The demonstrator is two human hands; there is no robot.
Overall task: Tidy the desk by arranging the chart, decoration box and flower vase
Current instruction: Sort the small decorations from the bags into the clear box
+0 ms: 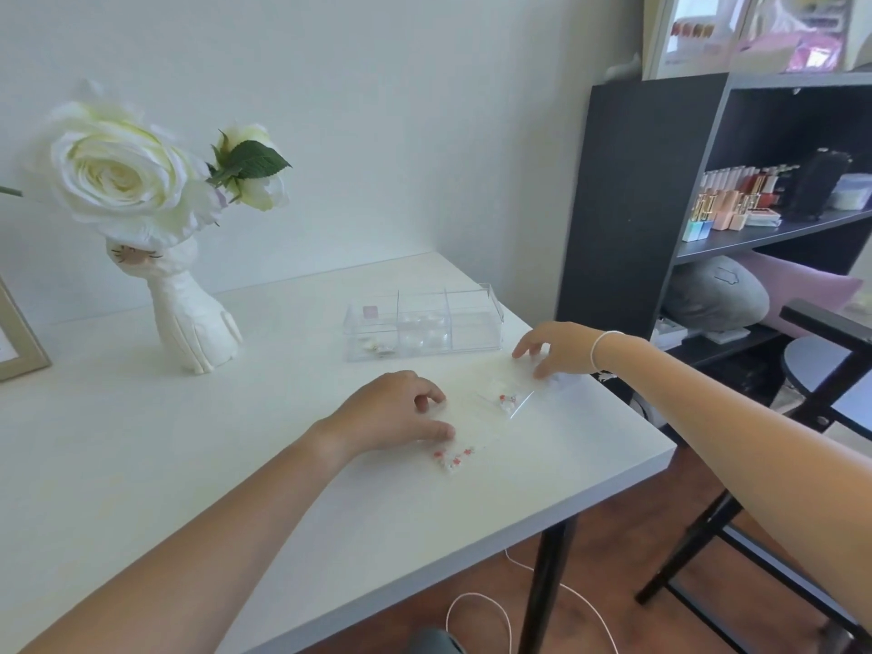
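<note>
1. White bench [141,441] carried every task item; both forearms reached over it from the near edge.
2. Vase [196,318], white and hand-shaped, stood upright at the rear left, holding cream roses [118,172].
3. Box [424,325], clear plastic with three compartments, sat at the rear right, near the wall; small items lay in its left and middle compartments.
4. Chart [490,417], a clear sheet bearing small red-and-white pieces, lay flat in front of the box, near the bench's right edge.
5. Left hand [391,413] rested on the chart's near left part, fingers curled, tips pressing the sheet.
6. Right hand [561,351] was at the chart's far right corner, fingers bent and spread, tips touching the sheet; whether they pinched it could not be told. A white bracelet [599,346] circled the wrist.
7. Frame [19,337] corner showed at the left edge.
8. Black shelf [651,181] stood right of the bench, holding bottles [741,200].
</note>
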